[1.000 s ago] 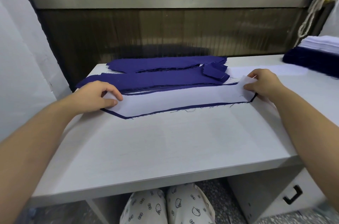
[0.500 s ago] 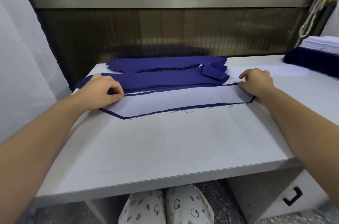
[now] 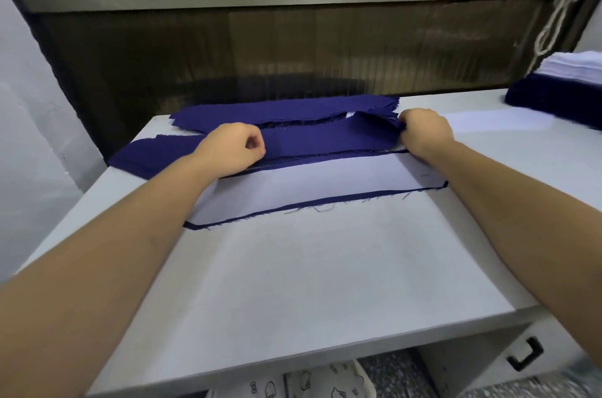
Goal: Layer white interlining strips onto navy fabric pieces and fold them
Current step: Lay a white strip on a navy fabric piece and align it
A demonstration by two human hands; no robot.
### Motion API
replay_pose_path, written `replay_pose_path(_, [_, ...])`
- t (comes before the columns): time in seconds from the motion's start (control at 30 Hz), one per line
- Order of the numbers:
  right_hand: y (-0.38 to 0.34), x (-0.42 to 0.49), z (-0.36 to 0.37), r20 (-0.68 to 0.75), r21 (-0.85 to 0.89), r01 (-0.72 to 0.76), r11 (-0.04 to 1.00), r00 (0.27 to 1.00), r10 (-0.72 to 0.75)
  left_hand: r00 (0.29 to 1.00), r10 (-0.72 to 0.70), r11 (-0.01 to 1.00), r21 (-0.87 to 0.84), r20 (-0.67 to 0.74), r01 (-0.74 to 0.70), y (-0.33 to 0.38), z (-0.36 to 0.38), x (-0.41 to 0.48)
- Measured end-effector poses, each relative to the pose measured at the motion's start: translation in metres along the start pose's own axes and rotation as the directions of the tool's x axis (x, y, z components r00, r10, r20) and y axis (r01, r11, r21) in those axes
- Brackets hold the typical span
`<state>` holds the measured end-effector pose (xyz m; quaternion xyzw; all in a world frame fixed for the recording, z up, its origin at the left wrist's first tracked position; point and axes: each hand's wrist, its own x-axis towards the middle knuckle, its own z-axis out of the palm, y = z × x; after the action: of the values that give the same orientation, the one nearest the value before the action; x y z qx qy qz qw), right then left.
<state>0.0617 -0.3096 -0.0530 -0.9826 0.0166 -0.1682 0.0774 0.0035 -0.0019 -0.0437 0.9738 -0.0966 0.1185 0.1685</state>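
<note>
Grey table (image 3: 309, 283), right hand (image 3: 423, 132) on navy fabric (image 3: 325, 140)

A single wide-angle camera on the person's head looks forward and steeply down over the worktop (image 3: 293, 283). It is close enough that both forearms enter from the lower corners, with the left hand (image 3: 228, 150) and right hand (image 3: 423, 132) just above mid-frame. Straight edges bow outward.

Garment workshop: stacked cut fabric (image 3: 563, 85), worktable (image 3: 309, 283).
</note>
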Motion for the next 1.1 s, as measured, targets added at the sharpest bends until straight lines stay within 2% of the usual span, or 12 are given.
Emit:
replay_pose_path(0.27, [0.013, 0.004, 0.001, -0.081, 0.282, -0.102, 0.954, 0.988, 0.13, 0.994, 0.018, 1.0, 0.0, -0.105, -0.018, 0.005, 0.015, 0.008])
replay_pose_path(0.4, [0.017, 0.005, 0.001, -0.112, 0.44, -0.11, 0.891, 0.978, 0.176, 0.993, 0.018, 0.999, -0.034, -0.114, -0.022, 0.002, 0.016, 0.007])
replay_pose_path(0.57, [0.014, 0.004, 0.002, -0.217, 0.436, -0.023, 0.899, 0.968, 0.13, 0.994, 0.03, 0.998, -0.05, -0.101, -0.035, 0.002, 0.018, 0.006])
replay_pose_path(0.7, [0.011, 0.006, -0.001, -0.341, 0.474, -0.027, 0.88, 0.916, 0.212, 0.994, 0.029, 0.997, -0.072, -0.103, -0.036, 0.003, 0.018, 0.007])
replay_pose_path(0.8, [0.009, 0.007, -0.002, -0.35, 0.606, -0.063, 0.793, 0.874, 0.337, 0.995, 0.032, 0.997, -0.074, -0.097, -0.039, 0.003, 0.017, 0.007])
replay_pose_path(0.93, [0.005, 0.005, -0.01, -0.303, 0.808, -0.043, 0.588, 0.826, 0.476, 0.995, 0.038, 0.997, -0.065, -0.095, -0.044, 0.004, 0.016, 0.006])
replay_pose_path(1.03, [-0.001, 0.002, -0.012, -0.276, 0.885, 0.075, 0.459, 0.879, 0.389, 0.994, 0.051, 0.998, -0.028, -0.098, -0.054, 0.004, 0.015, 0.006])
replay_pose_path(1.1, [-0.008, -0.002, -0.012, -0.278, 0.883, 0.129, 0.452, 0.919, 0.28, 0.994, 0.059, 0.998, 0.013, -0.088, -0.058, 0.006, 0.015, 0.006])
